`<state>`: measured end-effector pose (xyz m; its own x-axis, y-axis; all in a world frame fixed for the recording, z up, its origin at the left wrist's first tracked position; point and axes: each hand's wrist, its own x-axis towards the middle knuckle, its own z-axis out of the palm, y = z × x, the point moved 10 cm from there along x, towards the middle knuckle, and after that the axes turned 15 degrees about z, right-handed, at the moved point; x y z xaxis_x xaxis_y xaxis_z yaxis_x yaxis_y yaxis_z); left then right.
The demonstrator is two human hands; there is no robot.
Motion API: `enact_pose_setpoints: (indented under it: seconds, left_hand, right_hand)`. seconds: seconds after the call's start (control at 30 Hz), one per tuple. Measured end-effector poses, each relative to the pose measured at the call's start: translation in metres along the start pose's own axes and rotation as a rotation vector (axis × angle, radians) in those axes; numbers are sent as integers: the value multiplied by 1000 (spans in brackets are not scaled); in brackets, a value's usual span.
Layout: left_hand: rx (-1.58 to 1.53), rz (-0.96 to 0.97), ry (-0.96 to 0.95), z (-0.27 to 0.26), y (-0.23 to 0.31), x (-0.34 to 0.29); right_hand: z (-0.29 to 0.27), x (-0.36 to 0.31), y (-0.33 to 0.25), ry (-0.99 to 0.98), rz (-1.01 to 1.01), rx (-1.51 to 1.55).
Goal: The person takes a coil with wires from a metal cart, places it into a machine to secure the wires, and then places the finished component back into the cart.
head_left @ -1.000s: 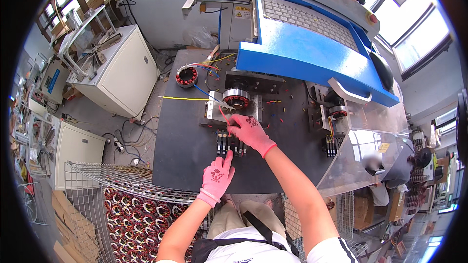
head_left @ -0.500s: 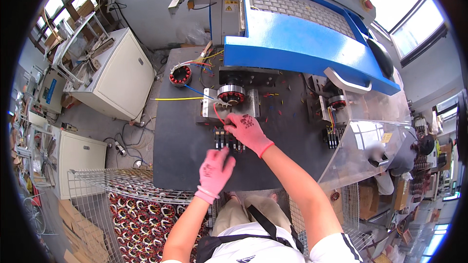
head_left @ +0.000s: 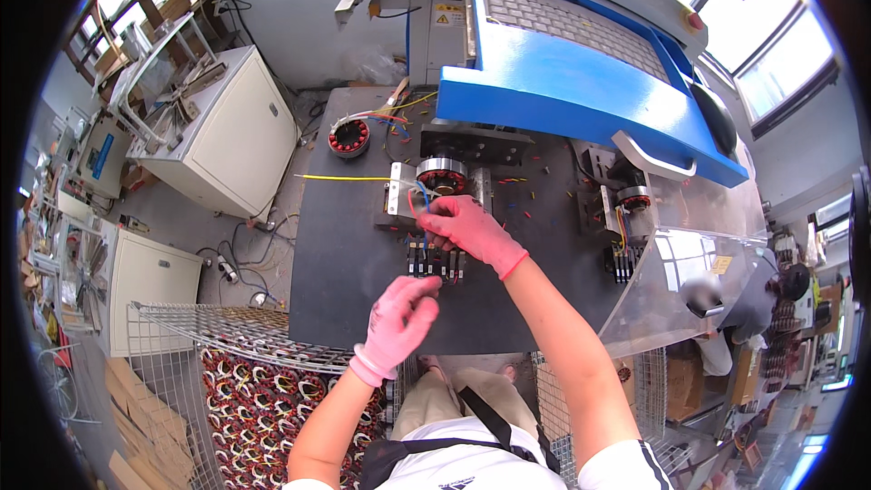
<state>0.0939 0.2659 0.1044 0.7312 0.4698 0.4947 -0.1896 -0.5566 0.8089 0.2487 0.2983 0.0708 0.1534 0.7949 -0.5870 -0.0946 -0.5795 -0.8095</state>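
Observation:
A round motor stator (head_left: 441, 172) with a metal rim and red windings sits in the metal fixture on the dark table. Its yellow wire (head_left: 349, 179) stretches out to the left. The red wire (head_left: 410, 202) and the blue wire (head_left: 424, 191) hang down in front. My right hand (head_left: 472, 229), in a pink glove, is closed in a pinch on the blue wire; its fingertips are partly hidden. Just below them stands a row of small black terminal clips (head_left: 435, 259). My left hand (head_left: 399, 318), also gloved, hovers nearer me with thumb and fingers apart and nothing visible in it.
Another stator (head_left: 348, 138) lies at the table's back left. To the right are a second fixture with a stator (head_left: 632, 198) and a clear plastic guard (head_left: 676, 281). A blue machine cover (head_left: 581, 82) overhangs the back. A wire basket (head_left: 245, 331) of stators stands front left.
The blue wire, which pointed up and left, now hangs down to my right hand. My left hand has drawn slightly down. The view has shifted a little.

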Motion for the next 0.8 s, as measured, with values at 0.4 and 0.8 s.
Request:
enact_pose_setpoints:
  seconds: [0.4,0.8]
  left_hand:
    - [823,-187,-338,44,-73,-63]
    - [-570,-372,958,-92,-134,14]
  right_hand:
    - [3,11,18,294,-261,-459]
    - [2,-6,17,390,-290,-226]
